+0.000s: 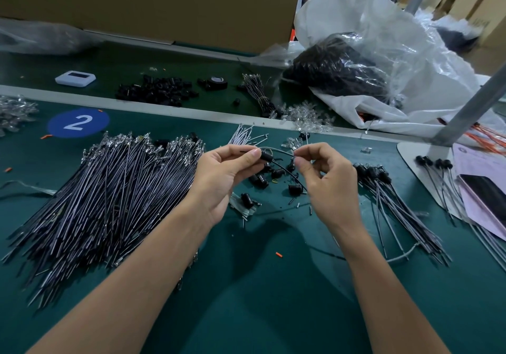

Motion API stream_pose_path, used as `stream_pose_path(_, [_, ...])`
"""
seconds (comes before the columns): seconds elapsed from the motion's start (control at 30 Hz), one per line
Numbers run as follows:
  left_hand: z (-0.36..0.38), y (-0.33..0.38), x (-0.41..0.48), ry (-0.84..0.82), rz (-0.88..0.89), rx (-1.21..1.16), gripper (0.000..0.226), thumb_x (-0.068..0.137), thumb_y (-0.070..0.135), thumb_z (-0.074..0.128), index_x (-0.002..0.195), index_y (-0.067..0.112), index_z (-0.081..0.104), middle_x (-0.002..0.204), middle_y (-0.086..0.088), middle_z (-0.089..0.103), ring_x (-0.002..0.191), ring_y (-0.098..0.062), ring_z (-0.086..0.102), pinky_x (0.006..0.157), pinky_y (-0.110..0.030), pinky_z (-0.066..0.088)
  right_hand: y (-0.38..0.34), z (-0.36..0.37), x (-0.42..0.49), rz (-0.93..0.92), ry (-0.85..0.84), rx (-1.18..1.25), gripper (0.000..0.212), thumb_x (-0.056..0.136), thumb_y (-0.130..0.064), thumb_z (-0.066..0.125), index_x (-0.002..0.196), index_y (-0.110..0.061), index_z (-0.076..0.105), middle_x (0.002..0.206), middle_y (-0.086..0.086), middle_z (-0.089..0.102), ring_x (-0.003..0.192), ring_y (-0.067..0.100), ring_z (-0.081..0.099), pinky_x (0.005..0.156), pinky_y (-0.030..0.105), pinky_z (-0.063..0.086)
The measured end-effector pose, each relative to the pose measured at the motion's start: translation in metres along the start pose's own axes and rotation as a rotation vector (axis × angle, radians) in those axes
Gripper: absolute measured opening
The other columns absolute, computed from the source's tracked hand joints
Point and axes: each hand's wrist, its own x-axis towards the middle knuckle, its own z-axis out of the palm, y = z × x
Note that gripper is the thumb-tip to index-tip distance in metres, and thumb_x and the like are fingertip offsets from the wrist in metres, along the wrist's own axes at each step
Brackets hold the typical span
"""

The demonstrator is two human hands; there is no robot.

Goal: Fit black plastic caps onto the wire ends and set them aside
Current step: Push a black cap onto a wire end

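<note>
Small black cap (266,156) (ribbed, cylindrical) threaded on thin curved wire (287,171).

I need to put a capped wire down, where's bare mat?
Bare green mat lies nearest you, between the forearms, with only a small orange scrap. Crowded: big uncapped wire pile on the left, loose black caps under the hands, capped wire bundle on the right.

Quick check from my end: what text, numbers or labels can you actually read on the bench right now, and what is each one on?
"2": white numeral on the blue round sticker on the green mat.
Pink paper sheet at the right edge: printed, too blurred to read.
White device at the back: screen unreadable.
</note>
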Motion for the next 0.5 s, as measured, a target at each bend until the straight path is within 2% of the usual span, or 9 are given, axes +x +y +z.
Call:
stream_pose_path(0.1, [-0.0001,-0.0001,-0.0001,0.001,-0.005,-0.004,0.011,0.063,0.006,0.072,0.073,0.003,0.071,0.077,-0.011,0.074,0.072,-0.019,0.073,0.069,-0.022,0.058,-0.0011,-0.0007,-0.0005,-0.015,0.028,0.001,0.012,0.086,-0.006,0.071,0.087,-0.018,0.070,0.076,-0.011,0.067,0.059,0.006,0.051,0.060,0.014,0.043])
stream_pose_path(0.27, [-0.0002,0.0001,0.0001,0.009,-0.014,0.001,0.012,0.062,0.006,0.072,0.074,0.003,0.071,0.077,-0.011,0.074,0.071,-0.019,0.072,0.069,-0.022,0.058,-0.0023,-0.0024,-0.0014,-0.061,0.070,-0.011,0.008,0.087,-0.009,0.069,0.088,-0.016,0.072,0.076,-0.010,0.067,0.064,0.015,0.056,0.063,0.018,0.045])
stream_pose_path(0.5, [0.0007,0.0002,-0.0009,0.011,-0.025,0.013,0.015,0.063,0.005,0.071,0.077,0.001,0.069,0.077,-0.011,0.074,0.071,-0.018,0.072,0.069,-0.022,0.059,-0.0037,-0.0020,-0.0017,-0.092,0.080,0.006,0.010,0.090,-0.005,0.066,0.091,-0.012,0.072,0.074,-0.014,0.065,0.065,0.000,0.058,0.064,0.009,0.043])
